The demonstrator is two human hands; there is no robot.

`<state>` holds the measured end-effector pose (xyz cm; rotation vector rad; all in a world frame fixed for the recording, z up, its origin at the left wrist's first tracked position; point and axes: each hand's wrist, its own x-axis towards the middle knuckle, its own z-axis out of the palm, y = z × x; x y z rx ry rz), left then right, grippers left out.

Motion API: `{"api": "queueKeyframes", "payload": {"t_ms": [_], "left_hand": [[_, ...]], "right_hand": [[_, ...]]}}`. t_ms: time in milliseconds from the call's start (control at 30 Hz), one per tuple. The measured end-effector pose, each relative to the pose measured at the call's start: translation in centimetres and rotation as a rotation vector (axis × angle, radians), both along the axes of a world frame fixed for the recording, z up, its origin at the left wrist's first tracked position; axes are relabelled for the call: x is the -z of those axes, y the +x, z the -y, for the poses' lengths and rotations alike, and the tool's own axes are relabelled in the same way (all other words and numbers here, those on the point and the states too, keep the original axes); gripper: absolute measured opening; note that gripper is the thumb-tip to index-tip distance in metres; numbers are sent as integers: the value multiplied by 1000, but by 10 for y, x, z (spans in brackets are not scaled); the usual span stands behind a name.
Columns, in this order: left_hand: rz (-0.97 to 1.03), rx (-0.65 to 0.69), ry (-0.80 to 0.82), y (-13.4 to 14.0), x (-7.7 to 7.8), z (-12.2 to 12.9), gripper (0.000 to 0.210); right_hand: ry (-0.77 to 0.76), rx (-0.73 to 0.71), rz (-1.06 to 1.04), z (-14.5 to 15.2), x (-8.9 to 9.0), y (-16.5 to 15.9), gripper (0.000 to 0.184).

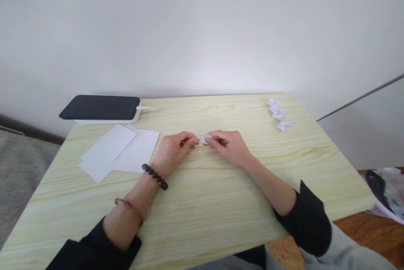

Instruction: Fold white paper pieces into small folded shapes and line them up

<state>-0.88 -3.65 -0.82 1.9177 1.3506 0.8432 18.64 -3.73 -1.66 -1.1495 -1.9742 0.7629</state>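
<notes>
Between my two hands, over the middle of the table, is a small folded white paper [203, 139]. My left hand [177, 147] pinches its left end between thumb and fingers. On the other end, my right hand [229, 146] is closed in a pinch, thumb in front. The fingertips cover part of the paper, so its full shape is hidden. To the left of my left hand lie several flat sheets of white paper [109, 148], overlapping each other. Several small folded paper pieces [284, 126] with pointed ends stand in a row at the back right.
A dark phone [101, 107] rests on a white block at the back left, with a white cable [148, 108] on its right. The light wood table [202, 211] backs against a white wall [202, 30]. Beyond its right edge sits a bin [389, 190] with dark and pale contents.
</notes>
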Motion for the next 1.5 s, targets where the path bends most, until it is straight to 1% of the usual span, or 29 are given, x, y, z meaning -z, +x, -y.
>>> {"api": "queueKeyframes", "payload": {"t_ms": [67, 133, 233, 333, 433, 533, 600, 667, 800, 1000, 1167, 1267, 1333, 1400, 1433, 1500], "left_hand": [[-41, -18, 39, 1, -2, 1, 26], [-42, -28, 37, 2, -4, 2, 26], [-15, -51, 1, 3, -5, 2, 28], [40, -85, -48, 1, -3, 1, 29], [124, -100, -103, 0, 0, -1, 29], [183, -105, -139, -1, 2, -2, 29], [196, -101, -146, 0, 2, -1, 29], [194, -91, -143, 1, 1, 0, 30], [204, -91, -150, 3, -2, 1, 32], [208, -82, -162, 2, -2, 0, 34], [160, -60, -139, 2, -2, 1, 34], [183, -67, -162, 3, -3, 2, 33], [229, -76, -193, 4, -4, 2, 32], [296, -87, -208, 4, -4, 3, 32], [335, -86, -205, 4, -4, 3, 33], [403, -51, -183, 4, -2, 3, 43]], "right_hand": [[6, 11, 3, -1, 0, -1, 20], [8, 28, -5, -2, 0, -1, 19], [-40, 49, -59, -3, 2, 1, 21], [-117, 38, -134, -3, 3, 3, 30], [-148, 28, -159, -3, 2, 4, 35], [-136, 41, -107, -4, 1, 4, 30], [-112, 43, -68, -5, 1, 4, 24], [-81, 45, -45, -5, 0, 3, 22], [-22, 61, 13, -5, -2, 3, 27], [-80, 52, -25, -6, -1, 5, 26], [-49, 28, -9, -4, -1, 4, 25], [-41, 36, -14, -2, -2, 1, 28], [-74, 45, -57, -2, -2, 0, 30], [-144, 58, -143, -3, -2, -1, 30], [-188, 65, -198, -3, -2, 0, 30], [-271, 79, -306, -4, -2, 0, 30]]}}
